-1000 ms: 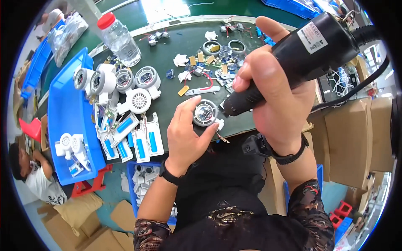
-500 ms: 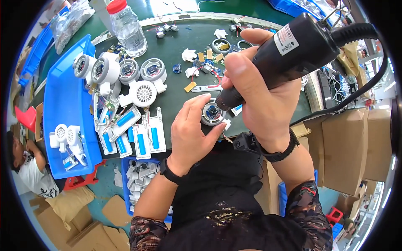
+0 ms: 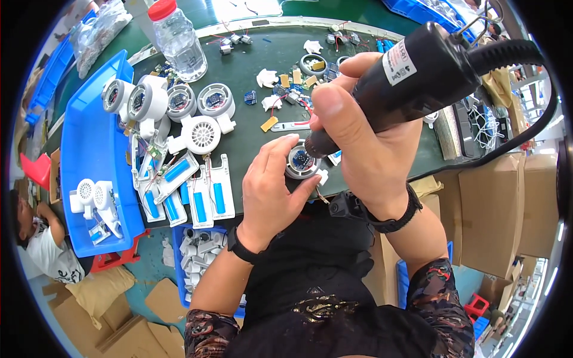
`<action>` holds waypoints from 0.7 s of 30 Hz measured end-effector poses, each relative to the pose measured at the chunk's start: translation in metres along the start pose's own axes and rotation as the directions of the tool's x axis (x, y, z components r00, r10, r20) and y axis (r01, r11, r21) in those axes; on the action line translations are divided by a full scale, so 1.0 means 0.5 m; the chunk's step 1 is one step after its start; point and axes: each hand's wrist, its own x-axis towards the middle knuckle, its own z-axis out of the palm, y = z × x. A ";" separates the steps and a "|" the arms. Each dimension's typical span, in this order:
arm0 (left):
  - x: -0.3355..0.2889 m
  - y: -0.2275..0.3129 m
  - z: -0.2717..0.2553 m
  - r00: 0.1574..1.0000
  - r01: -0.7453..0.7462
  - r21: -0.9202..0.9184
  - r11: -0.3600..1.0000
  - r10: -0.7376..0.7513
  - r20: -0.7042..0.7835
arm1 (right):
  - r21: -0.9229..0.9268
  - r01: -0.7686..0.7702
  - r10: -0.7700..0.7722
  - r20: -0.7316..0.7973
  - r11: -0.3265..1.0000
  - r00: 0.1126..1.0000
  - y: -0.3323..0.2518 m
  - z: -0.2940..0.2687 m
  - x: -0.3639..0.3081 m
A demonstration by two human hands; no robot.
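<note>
My right hand point(image 3: 373, 140) is wrapped round a black electric screwdriver point(image 3: 412, 80), which tilts down to the left. Its tip end is over a small round fan housing point(image 3: 296, 166) with a grey ring and a blue circuit board inside. Whether the bit touches a screw there cannot be made out. Curled about that housing's left and near sides, the fingers and thumb of my left hand point(image 3: 271, 188) hold it on the dark green bench. Several similar white fan heads point(image 3: 203, 133) stand to the left, beside white handle shells with blue batteries point(image 3: 201, 203).
A blue tray point(image 3: 95, 149) holding white fan parts lies at the left. Behind stands a clear jar with a red lid point(image 3: 179, 45). Loose boards, tan pads and motors litter the bench's middle. The screwdriver's cable point(image 3: 507, 146) loops down on the right, near cardboard boxes point(image 3: 492, 209).
My right hand and the screwdriver have shifted slightly left, and the tool's nose is a little nearer the middle of the housing. My left hand keeps its hold.
</note>
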 end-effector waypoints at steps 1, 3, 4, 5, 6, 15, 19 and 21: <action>0.000 0.000 0.000 1.000 -0.004 0.004 1.000 0.004 -0.001 | 0.000 -0.001 0.001 -0.002 1.000 1.000 0.000 -0.001 0.000; 0.000 0.000 0.001 1.000 -0.005 0.005 1.000 0.005 -0.002 | 0.043 0.000 0.000 -0.006 0.999 1.000 0.001 -0.003 0.000; 0.000 -0.001 0.002 1.000 -0.007 0.006 1.000 0.007 -0.005 | 0.043 0.001 0.000 -0.007 0.999 1.000 0.001 -0.003 0.001; 0.000 -0.001 0.002 1.000 -0.007 0.006 1.000 0.007 -0.005 | 0.052 0.005 -0.005 0.002 0.999 1.000 -0.001 -0.003 0.001; 0.000 -0.002 0.001 1.000 -0.013 0.009 1.000 0.013 -0.007 | 0.061 0.010 -0.010 0.009 0.998 1.000 -0.002 -0.002 0.002; -0.002 0.005 -0.001 1.000 0.012 -0.005 1.000 -0.012 -0.011 | 0.160 -0.002 0.018 -0.098 0.987 0.995 -0.013 -0.019 0.009; -0.004 0.009 -0.005 1.000 -0.007 -0.024 1.000 0.006 -0.026 | 0.188 -0.012 0.037 -0.130 0.982 0.991 -0.037 -0.042 0.011; -0.001 0.016 -0.010 0.998 -0.030 -0.046 0.999 0.027 -0.059 | 0.163 -0.005 0.031 -0.160 0.987 0.987 -0.041 -0.052 0.009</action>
